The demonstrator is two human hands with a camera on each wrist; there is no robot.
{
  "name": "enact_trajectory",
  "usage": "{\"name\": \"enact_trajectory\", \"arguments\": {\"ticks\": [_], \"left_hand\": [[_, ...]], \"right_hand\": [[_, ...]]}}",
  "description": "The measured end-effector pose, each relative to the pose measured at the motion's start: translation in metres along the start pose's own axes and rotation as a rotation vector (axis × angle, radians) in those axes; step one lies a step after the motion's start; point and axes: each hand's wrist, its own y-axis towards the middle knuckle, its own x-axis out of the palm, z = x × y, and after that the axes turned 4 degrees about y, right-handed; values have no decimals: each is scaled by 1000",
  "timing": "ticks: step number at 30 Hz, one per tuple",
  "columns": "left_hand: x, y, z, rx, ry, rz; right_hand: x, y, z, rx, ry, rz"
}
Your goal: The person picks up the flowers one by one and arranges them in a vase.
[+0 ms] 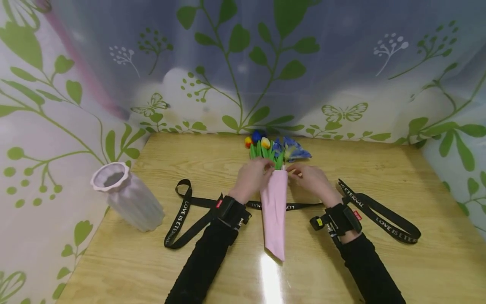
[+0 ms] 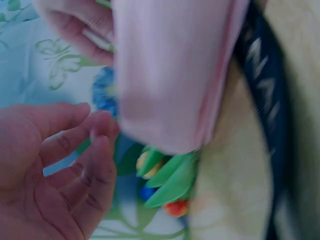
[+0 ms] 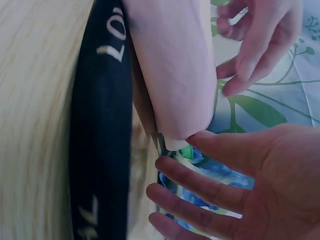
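A pink wrapping sheet (image 1: pixel 275 211), rolled into a narrow cone, lies on the table with its wide end away from me. Out of that end come tulips (image 1: pixel 265 143) in red-yellow, pale yellow and blue with green leaves, plus ruffled blue flowers (image 1: pixel 296 150). My left hand (image 1: pixel 250 178) is at the left of the cone's mouth, fingers loosely bent; in the left wrist view its fingertips sit close beside the pink edge. On the other side, my right hand (image 1: pixel 313 181) has its fingers spread, and in the right wrist view the thumb tip touches the rim.
A black ribbon (image 1: pixel 180 223) printed LOVE IS ETERNAL runs crosswise under the cone, looping out at both sides. To the left stands a pale ribbed vase (image 1: pixel 134 204). A leaf-patterned curtain (image 1: pixel 243 84) borders the back of the wooden table (image 1: pixel 379 169).
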Motion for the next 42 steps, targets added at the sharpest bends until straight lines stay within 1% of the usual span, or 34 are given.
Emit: {"name": "enact_trajectory", "arguments": {"ticks": [4,6,9,14,16,18,22,25,29,35,38,41,42], "left_hand": [[16,3,-2,1,-51,-3],[21,3,-2,9,-66,0],[24,4,-2,34,-93,8],[25,8,1,57,-146,22],[26,9,2,50,-163,27],[26,10,3,35,-187,23],[26,10,4,10,-250,16],[27,11,4,14,-286,26],[25,13,4,27,-332,41],[23,14,3,3,-377,30],[23,14,2,-8,-408,22],[21,12,1,-34,-440,15],[20,12,1,-41,-443,16]], "right_hand": [[8,8,3,15,42,10],[10,11,4,21,52,22],[10,14,6,20,80,35],[9,17,8,-19,136,64],[8,17,8,-52,154,80],[7,16,7,-67,175,87],[4,13,5,-72,214,90],[2,13,3,-78,242,93],[0,14,3,-109,271,67],[5,16,9,-169,248,-7],[7,16,13,-151,236,-14],[5,15,15,-117,209,19],[3,15,15,-107,218,36]]}}
